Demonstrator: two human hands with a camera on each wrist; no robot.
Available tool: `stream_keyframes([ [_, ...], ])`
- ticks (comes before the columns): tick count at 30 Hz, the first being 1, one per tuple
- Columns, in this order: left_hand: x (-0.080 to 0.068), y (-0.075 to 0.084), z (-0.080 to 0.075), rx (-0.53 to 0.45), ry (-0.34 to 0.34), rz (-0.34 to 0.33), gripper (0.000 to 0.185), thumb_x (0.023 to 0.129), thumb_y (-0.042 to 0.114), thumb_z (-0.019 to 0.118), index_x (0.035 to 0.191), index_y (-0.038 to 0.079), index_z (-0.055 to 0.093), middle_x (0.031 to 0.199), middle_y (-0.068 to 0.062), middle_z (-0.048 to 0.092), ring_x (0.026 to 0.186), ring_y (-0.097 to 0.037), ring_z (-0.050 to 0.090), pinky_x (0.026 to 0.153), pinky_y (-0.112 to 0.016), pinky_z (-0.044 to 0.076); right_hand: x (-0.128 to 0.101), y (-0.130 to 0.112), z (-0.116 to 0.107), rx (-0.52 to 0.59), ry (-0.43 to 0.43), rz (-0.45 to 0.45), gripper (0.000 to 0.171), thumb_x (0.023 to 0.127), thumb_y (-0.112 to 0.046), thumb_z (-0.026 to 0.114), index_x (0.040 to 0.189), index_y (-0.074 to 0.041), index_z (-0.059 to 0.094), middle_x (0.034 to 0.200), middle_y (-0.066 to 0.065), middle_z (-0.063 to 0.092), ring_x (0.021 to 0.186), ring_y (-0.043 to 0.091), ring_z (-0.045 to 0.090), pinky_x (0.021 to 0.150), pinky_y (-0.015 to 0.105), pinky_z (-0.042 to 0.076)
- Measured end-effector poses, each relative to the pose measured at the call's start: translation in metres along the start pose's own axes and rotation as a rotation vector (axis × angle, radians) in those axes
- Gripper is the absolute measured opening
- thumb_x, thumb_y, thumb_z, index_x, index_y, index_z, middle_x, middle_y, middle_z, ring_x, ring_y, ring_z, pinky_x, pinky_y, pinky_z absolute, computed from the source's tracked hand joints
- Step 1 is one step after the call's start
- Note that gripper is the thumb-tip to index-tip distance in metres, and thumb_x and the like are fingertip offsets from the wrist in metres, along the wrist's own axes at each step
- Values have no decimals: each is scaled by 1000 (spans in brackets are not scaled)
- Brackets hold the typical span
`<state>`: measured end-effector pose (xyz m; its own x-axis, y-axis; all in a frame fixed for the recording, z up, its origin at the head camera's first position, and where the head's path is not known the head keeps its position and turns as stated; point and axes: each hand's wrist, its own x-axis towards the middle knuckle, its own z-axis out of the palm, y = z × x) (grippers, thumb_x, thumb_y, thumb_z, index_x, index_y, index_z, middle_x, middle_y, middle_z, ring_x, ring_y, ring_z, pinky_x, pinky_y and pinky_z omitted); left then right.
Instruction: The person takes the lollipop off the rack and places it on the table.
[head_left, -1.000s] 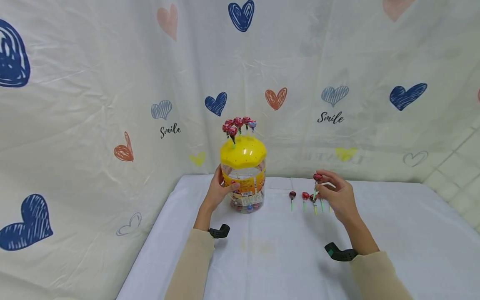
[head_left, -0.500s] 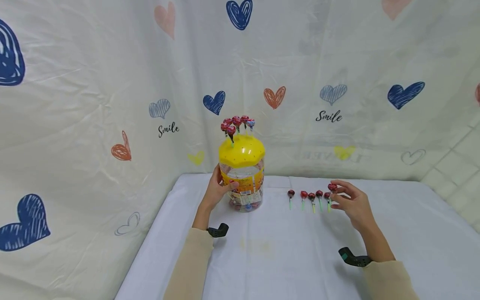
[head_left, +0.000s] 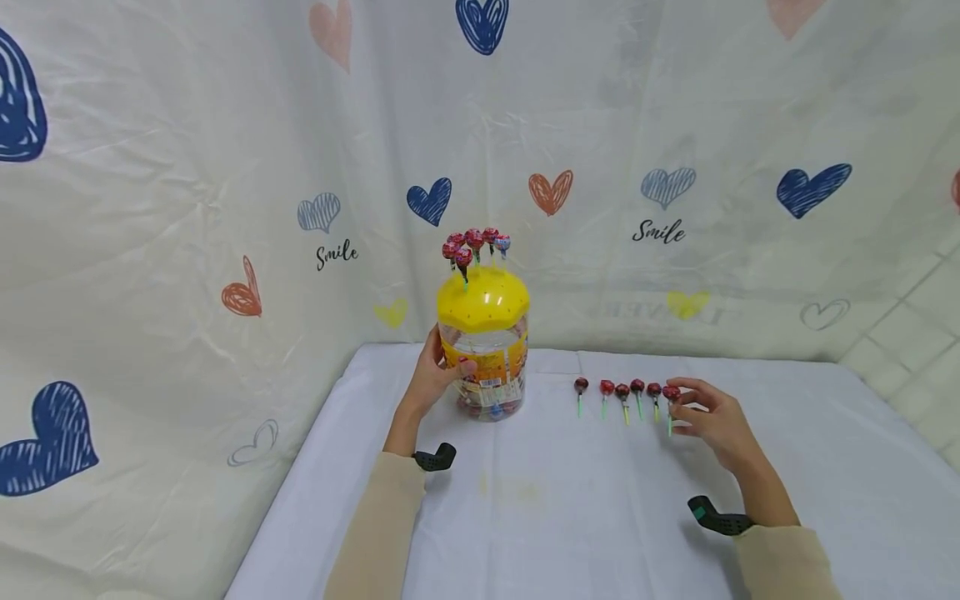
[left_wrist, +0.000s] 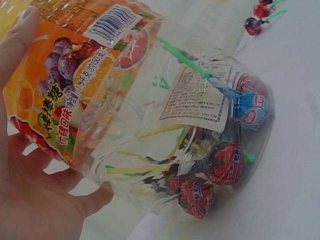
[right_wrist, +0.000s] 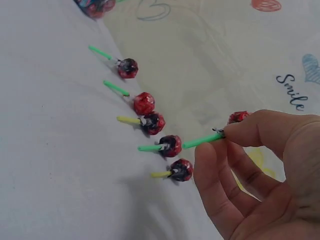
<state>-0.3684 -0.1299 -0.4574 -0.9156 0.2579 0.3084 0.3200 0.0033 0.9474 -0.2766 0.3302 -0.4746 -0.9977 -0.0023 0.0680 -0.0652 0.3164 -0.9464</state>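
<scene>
The left hand [head_left: 432, 379] grips the left side of a clear plastic jar [head_left: 487, 377] that stands upright on the desk [head_left: 570, 517] toward its far left; its fingers are curled round the orange label. The jar carries a yellow domed lid [head_left: 483, 302] with several lollipops [head_left: 474, 244] standing in its top, and more wrapped lollipops [left_wrist: 220, 165] lie loose at the jar's bottom. To the right of the jar, a row of red lollipops [right_wrist: 150, 122] lies on the desk, sticks pointing toward the near edge. The right hand [head_left: 712, 417], at the right end of that row, pinches a green-stick lollipop [right_wrist: 210, 138] between thumb and fingers, held just above the desk beside the last one in the row.
</scene>
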Motion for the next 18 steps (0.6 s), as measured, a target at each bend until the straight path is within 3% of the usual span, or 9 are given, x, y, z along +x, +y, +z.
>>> stream_keyframes([
  [7,1,1,1,0,-6,5,81,86,32,72,148,43,20,148,2,41,140,-26,37,115,-56,29,3,16,-1,-56,-94,47,50,90,-11,66,135,-2,46,100,11,55,80,12,64,71,34,61],
  [18,1,-3,0,-27,-13,32,82,86,26,72,149,39,20,148,-2,41,139,-31,37,115,-55,31,5,20,5,-136,-170,170,45,90,-8,65,131,-5,49,103,16,54,86,15,59,71,32,60],
])
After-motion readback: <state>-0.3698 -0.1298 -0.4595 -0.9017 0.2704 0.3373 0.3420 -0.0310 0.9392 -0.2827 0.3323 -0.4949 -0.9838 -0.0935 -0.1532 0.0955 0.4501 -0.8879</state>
